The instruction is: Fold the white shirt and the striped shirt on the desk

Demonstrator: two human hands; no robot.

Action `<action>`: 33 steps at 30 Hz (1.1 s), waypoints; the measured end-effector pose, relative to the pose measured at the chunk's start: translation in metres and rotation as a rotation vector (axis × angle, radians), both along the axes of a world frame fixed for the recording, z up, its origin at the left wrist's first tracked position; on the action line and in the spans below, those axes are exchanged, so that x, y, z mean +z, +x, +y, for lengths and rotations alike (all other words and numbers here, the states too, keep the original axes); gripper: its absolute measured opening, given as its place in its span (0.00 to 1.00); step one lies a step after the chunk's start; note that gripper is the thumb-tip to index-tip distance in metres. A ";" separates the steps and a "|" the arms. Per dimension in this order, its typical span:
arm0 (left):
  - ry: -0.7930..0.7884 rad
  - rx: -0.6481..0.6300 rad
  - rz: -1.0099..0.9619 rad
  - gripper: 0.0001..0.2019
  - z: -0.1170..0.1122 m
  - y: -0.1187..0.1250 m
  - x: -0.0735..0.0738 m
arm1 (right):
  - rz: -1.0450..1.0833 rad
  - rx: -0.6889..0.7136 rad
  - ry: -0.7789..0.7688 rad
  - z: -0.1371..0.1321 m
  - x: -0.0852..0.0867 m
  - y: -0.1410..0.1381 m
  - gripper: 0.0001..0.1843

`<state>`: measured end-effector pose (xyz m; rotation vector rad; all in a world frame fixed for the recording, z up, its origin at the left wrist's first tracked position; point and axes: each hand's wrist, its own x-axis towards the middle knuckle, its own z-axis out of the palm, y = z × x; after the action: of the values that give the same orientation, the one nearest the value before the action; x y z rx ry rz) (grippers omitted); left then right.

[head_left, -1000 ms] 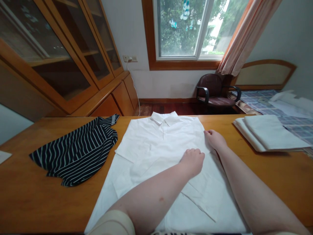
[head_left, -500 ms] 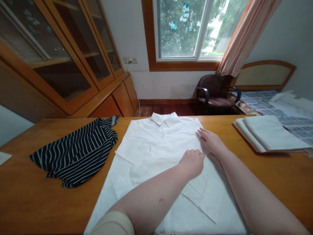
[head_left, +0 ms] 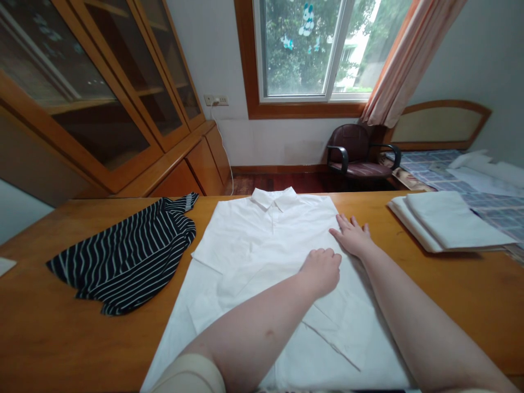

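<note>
The white shirt [head_left: 245, 234] lies flat on the tabletop [head_left: 470, 295], sleeves apparently laid inward, body as yet unfolded; the left hand [head_left: 321, 273] curls on its front, any grip hidden; the right hand [head_left: 352, 234], fingers spread, rests at its side edge, grasping nothing.

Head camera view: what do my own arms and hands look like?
A plain cream fabric sleeve ends partway down the left arm; the right arm looks mostly bare. The left hand and right hand are bare, with no glove, watch or bracelet showing.
</note>
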<state>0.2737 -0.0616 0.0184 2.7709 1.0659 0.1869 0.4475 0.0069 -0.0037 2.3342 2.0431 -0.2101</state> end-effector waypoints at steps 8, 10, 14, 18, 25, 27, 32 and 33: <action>-0.002 0.001 -0.005 0.10 0.000 0.000 0.000 | 0.058 -0.175 0.285 0.004 0.005 0.027 0.29; 0.005 0.006 -0.009 0.10 0.001 0.001 -0.002 | 0.138 -0.192 0.293 0.002 0.012 0.036 0.25; -0.003 0.013 0.012 0.09 0.001 0.002 -0.004 | 0.270 -0.247 0.161 -0.003 0.026 0.045 0.22; 0.001 0.006 0.002 0.09 0.001 0.001 -0.004 | 0.449 -0.183 -0.042 -0.009 0.031 0.046 0.24; -0.003 0.001 -0.005 0.09 0.001 0.001 -0.004 | 0.483 -0.040 -0.243 -0.015 0.028 0.063 0.24; -0.005 0.007 0.003 0.09 0.001 0.001 -0.004 | 0.482 -0.033 -0.272 -0.016 0.028 0.066 0.25; 0.006 0.016 -0.015 0.09 0.001 0.001 -0.005 | 0.503 -0.025 -0.272 -0.017 0.032 0.064 0.26; 0.006 0.017 -0.023 0.09 0.001 0.001 -0.005 | 0.528 -0.034 -0.255 -0.017 0.033 0.063 0.26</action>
<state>0.2749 -0.0601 0.0129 2.7592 1.0850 0.2235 0.5102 -0.0102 0.0292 2.3233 2.0033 -1.1210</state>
